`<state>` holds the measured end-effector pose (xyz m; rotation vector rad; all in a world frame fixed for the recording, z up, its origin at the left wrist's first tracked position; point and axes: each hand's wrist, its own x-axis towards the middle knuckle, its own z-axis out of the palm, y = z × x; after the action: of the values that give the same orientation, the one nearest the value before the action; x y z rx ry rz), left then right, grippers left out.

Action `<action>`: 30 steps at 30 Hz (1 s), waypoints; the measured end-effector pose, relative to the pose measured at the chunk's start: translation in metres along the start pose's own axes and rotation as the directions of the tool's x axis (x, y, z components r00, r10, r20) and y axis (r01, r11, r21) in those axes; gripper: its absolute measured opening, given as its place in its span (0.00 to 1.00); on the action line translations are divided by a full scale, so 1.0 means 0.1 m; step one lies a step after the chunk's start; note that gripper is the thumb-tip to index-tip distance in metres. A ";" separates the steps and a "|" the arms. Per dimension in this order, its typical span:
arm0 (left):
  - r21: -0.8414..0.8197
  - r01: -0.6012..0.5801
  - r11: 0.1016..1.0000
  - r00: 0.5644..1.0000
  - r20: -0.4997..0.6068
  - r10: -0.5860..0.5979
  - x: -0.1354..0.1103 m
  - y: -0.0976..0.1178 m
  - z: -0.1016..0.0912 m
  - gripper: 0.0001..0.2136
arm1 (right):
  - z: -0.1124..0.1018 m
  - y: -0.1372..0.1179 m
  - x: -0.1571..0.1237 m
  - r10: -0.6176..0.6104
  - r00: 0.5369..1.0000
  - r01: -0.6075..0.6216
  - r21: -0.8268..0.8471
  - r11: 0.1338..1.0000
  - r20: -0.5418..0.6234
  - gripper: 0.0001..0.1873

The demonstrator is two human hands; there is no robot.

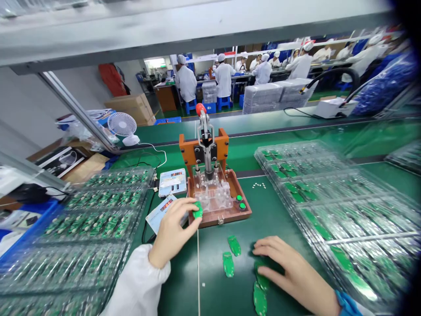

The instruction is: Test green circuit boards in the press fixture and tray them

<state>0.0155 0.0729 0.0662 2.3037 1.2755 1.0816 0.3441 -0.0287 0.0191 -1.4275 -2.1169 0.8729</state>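
Left hand (173,228) pinches a board (198,210) at the jig (217,197): seat it flat; right hand (289,270), fingers loose, rests on a board (261,278) on the mat

Left hand (173,228), lower centre-left of frame: fingers curled, thumb and fingertips pinched together at its upper right end. Wrist bent, white sleeve (138,285) running down to the bottom edge. Right hand (289,272), lower right of centre: palm down, fingers spread flat and pointing left. Forearm exits at lower right, blue cuff (345,305) showing at the wrist.
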 end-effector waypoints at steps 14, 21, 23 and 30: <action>-0.043 -0.023 0.999 0.999 -0.050 0.021 0.16 -0.18 0.20 0.05 | 0.24 0.08 -0.07 0.062 0.996 -0.061 -0.010 0.998 0.063 0.10; -0.064 -0.059 0.996 0.998 -0.033 0.057 0.20 -0.21 0.24 0.05 | 0.03 0.01 0.22 0.004 0.993 -0.009 0.048 0.999 0.114 0.12; -0.074 -0.065 0.995 0.998 -0.026 0.063 0.20 -0.21 0.27 0.05 | -0.12 -0.09 0.30 -0.004 0.991 -0.010 0.107 0.994 0.133 0.14; -0.075 -0.098 0.992 0.995 -0.020 0.097 0.21 -0.21 0.33 0.05 | -0.34 -0.25 1.06 -0.299 0.931 0.303 -0.012 0.953 -0.208 0.11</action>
<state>0.0338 0.1050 0.0417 2.3261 1.1173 1.1618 0.3111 0.0714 0.0616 -1.0897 -2.0852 0.5971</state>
